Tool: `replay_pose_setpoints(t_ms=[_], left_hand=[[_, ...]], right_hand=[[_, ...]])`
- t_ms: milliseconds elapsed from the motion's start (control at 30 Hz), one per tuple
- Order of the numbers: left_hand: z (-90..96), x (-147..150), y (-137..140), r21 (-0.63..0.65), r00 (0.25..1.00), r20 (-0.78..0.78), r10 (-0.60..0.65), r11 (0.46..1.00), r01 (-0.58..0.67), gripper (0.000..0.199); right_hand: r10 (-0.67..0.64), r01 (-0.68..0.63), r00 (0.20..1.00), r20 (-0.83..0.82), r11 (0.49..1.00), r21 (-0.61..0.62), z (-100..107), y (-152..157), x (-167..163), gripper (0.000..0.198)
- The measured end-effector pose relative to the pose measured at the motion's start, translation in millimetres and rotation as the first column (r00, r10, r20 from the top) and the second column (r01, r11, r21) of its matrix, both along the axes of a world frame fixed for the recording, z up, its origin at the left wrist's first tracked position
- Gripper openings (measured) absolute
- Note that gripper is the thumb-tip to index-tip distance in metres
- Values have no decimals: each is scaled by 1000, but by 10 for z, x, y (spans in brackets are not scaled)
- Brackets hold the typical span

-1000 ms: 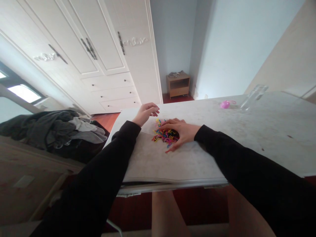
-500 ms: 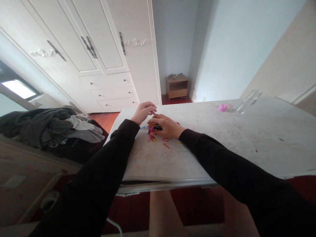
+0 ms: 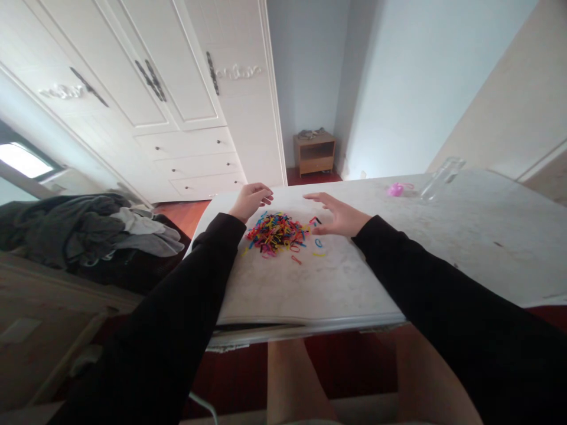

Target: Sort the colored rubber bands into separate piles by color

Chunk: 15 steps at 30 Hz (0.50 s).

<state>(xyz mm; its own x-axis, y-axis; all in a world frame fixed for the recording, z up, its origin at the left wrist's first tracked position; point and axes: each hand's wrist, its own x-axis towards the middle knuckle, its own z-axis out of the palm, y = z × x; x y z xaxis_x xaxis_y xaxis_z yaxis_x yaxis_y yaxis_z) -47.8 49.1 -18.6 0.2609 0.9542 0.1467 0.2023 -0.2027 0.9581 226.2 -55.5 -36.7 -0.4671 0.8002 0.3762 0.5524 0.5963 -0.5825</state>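
Observation:
A heap of small colourful rubber bands (image 3: 279, 233) lies on the white table (image 3: 274, 289), mixed in red, blue, yellow, pink and black. My left hand (image 3: 253, 200) is at the heap's far left edge, fingers loosely curled and apart, with nothing seen in it. On the right side, my right hand (image 3: 339, 215) has thumb and fingers spread wide, holding nothing. Its thumb is close to the heap's right edge. A few loose bands, among them a blue band (image 3: 318, 242) and a red band (image 3: 296, 260), lie just outside the heap.
Toward the back right of the table are a pink round object (image 3: 396, 189) and a clear bottle (image 3: 442, 179), which leans or lies at a slant. Clothes (image 3: 115, 227) are piled left of the table. A small wooden cabinet (image 3: 315, 154) stands beyond, beside a white wardrobe (image 3: 186, 118).
My right hand has moved off the heap to the right and spread its fingers, uncovering the rubber bands. My left hand stays at the far left with little movement. The view has shifted slightly.

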Motion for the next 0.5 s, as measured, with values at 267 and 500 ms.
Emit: replay_pose_setpoints(t_ms=[267, 500], left_hand=[[16, 20, 13, 6, 1000, 8, -13, 1000, 13, 9], [-7, 38, 17, 38, 999, 20, -36, 999, 35, 11]], right_hand=[[53, -48, 981, 188, 998, -30, -257, -373, 5, 95], [85, -84, 980, 182, 996, -13, -229, -223, -590, 124]])
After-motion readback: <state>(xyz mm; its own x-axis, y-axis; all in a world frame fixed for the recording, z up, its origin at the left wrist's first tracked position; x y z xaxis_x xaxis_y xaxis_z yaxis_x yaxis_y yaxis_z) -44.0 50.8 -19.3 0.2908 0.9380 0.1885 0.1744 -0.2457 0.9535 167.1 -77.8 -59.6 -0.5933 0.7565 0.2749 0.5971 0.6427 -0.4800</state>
